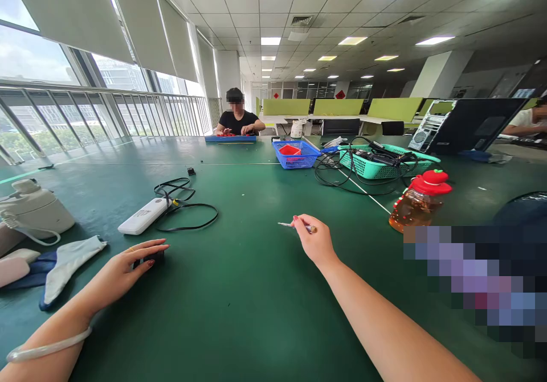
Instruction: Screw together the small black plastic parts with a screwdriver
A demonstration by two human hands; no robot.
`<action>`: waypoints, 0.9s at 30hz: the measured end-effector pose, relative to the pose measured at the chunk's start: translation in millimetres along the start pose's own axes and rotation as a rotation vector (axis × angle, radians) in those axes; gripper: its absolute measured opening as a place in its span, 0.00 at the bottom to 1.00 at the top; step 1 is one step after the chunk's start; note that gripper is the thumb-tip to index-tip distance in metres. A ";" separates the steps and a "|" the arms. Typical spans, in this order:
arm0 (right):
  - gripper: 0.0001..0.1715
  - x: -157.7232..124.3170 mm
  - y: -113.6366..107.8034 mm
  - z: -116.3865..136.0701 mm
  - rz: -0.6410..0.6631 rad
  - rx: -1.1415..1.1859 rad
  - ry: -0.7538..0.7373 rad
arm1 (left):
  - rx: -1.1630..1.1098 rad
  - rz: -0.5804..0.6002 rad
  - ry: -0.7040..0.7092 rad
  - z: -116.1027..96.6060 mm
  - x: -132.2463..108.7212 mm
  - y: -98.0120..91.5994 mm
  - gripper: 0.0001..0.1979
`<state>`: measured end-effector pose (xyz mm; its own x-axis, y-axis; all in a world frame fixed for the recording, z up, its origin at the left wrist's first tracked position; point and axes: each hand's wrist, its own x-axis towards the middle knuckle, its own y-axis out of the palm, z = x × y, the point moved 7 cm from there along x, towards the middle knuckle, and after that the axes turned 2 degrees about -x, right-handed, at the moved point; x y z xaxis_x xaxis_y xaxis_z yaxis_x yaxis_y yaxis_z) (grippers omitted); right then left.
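My right hand (314, 238) is closed in a pinch on a thin tool with a metal tip and a brownish handle (294, 225), held just above the green table (256, 291). My left hand (130, 262) lies on the table with its fingers curled over a small black object (150, 258). A white power strip (144, 216) with a black cable (188, 208) lies just beyond the left hand.
Grey and blue gloves (64, 265) and a white appliance (32, 211) sit at left. A red-capped bottle of amber liquid (416, 202) stands at right. Farther off are a blue basket (296, 155), a green basket (384, 163) with cables, a computer case (464, 124) and a seated person (237, 119).
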<state>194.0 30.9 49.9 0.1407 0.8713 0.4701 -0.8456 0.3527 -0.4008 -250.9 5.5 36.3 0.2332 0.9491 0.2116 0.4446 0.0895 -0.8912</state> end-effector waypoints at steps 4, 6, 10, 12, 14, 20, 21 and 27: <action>0.23 -0.3 -0.2 -0.3 0.003 -0.001 0.004 | -0.034 0.017 -0.032 2.6 -0.9 1.7 0.35; 0.23 -0.2 -0.2 -0.4 0.003 0.000 0.004 | -0.035 0.014 -0.031 1.1 -0.9 1.7 0.35; 0.23 -0.4 0.4 -0.7 0.004 0.009 0.006 | -0.035 0.028 -0.013 -1.2 -0.2 3.2 0.33; 0.23 -0.7 0.8 -1.2 0.006 0.018 0.014 | -0.027 0.039 -0.009 -0.8 0.1 4.5 0.32; 0.23 -1.0 1.4 -1.7 0.012 0.031 0.021 | -0.014 0.047 -0.011 -0.5 0.4 5.5 0.32; 0.23 -1.4 2.5 -2.1 0.024 0.058 0.031 | -0.019 0.036 -0.038 -1.5 0.5 3.6 0.34; 0.24 -1.4 2.4 -1.8 0.024 0.059 0.028 | -0.027 0.028 -0.042 -1.2 0.4 2.7 0.34; 0.24 -0.9 1.7 -0.1 0.020 0.049 0.021 | -0.079 0.033 -0.058 1.2 0.0 1.8 0.34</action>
<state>192.5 30.7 48.7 0.1338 0.8850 0.4460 -0.8724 0.3187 -0.3706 -251.2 6.0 34.3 0.1996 0.9672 0.1574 0.5051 0.0361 -0.8623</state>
